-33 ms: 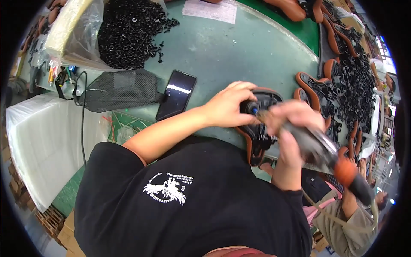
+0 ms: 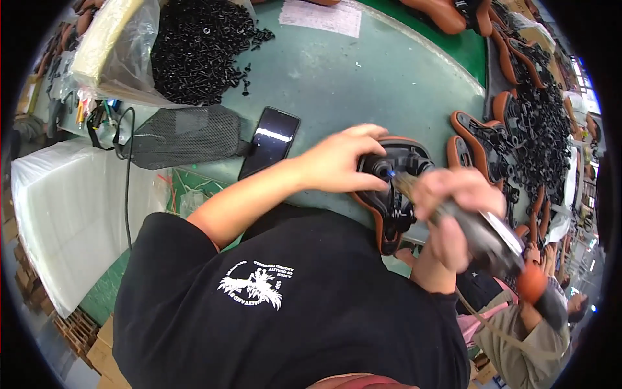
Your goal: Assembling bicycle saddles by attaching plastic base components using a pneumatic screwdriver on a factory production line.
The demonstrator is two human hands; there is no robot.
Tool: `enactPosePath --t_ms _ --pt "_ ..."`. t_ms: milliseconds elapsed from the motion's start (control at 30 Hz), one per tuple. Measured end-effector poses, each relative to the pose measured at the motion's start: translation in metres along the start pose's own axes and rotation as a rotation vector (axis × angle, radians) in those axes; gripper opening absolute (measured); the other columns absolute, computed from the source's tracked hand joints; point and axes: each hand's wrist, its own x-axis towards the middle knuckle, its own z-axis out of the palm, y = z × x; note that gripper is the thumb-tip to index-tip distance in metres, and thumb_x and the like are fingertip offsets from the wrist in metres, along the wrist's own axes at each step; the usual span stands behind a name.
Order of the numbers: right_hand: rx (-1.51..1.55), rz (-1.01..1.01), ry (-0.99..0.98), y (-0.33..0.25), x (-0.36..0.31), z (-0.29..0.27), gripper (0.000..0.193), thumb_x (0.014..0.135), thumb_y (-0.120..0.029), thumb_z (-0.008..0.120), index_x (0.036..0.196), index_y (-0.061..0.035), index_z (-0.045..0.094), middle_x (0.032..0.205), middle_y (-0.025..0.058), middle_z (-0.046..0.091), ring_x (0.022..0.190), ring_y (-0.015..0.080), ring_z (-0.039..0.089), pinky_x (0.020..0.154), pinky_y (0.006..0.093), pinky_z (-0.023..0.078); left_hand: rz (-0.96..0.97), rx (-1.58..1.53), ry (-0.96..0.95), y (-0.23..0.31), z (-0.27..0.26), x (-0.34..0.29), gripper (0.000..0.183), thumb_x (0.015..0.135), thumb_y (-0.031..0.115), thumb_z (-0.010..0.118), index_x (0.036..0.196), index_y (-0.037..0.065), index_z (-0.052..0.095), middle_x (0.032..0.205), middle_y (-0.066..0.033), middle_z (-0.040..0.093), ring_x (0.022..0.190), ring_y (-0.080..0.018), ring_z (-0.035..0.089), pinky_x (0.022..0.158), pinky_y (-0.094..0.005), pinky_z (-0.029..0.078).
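Observation:
A bicycle saddle (image 2: pixel 387 227) with a brown rim lies upside down on the bench in front of me, its black underside facing up and its nose toward my body. My left hand (image 2: pixel 334 159) grips its wide end from the left, fingers at the far edge and thumb on the underside. My right hand (image 2: pixel 457 198), blurred by motion, is wrapped round a grey power screwdriver (image 2: pixel 484 236) with an orange band. The driver's tip, with something small and blue beside it, points at the saddle's underside; whether it touches cannot be made out.
Black screws (image 2: pixel 197 55) are heaped at the back left beside a plastic-lined box (image 2: pixel 113 48). A phone (image 2: pixel 271 139) and a black mesh pouch (image 2: pixel 188 133) lie left of my arm. More saddles (image 2: pixel 473 139) and black parts (image 2: pixel 541 139) crowd the right side. Another person sits at lower right.
My right hand and the screwdriver have shifted right and slightly toward me, showing more of the saddle's underside. My left hand has drawn slightly left; the saddle has barely moved.

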Motion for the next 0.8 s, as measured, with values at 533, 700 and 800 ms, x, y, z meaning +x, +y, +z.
enactPosePath --t_ms 533,700,800 --pt "-0.095 -0.295 0.254 -0.038 -0.036 -0.043 0.029 0.095 -0.019 0.06 0.117 -0.0063 0.046 0.101 0.0152 0.054 0.059 0.0169 0.058 0.061 0.037 0.052 -0.396 1.145 0.191 -0.063 -0.2 -0.017 0.009 0.086 0.011 0.075 0.091 0.004 0.073 0.096 -0.0132 0.069 0.101 -0.037 0.066 0.09 -0.0463 0.054" --pt "-0.021 -0.303 0.355 -0.049 -0.025 -0.039 0.028 0.093 -0.014 0.064 0.111 -0.0067 0.044 0.098 0.0138 0.053 0.06 0.0178 0.059 0.063 0.0367 0.054 -0.127 1.032 0.36 -0.038 -0.168 0.005 0.007 0.084 0.006 0.072 0.088 0.003 0.068 0.1 -0.0168 0.065 0.101 -0.0388 0.063 0.089 -0.049 0.053" --pt "0.113 -0.344 0.354 -0.046 -0.018 -0.028 0.03 0.091 -0.015 0.065 0.11 -0.0064 0.045 0.099 0.0136 0.054 0.059 0.0178 0.058 0.063 0.0367 0.052 -0.006 0.713 0.387 -0.011 -0.115 0.023 0.012 0.085 0.006 0.074 0.09 0.004 0.064 0.108 -0.0163 0.067 0.101 -0.0385 0.066 0.086 -0.0464 0.056"
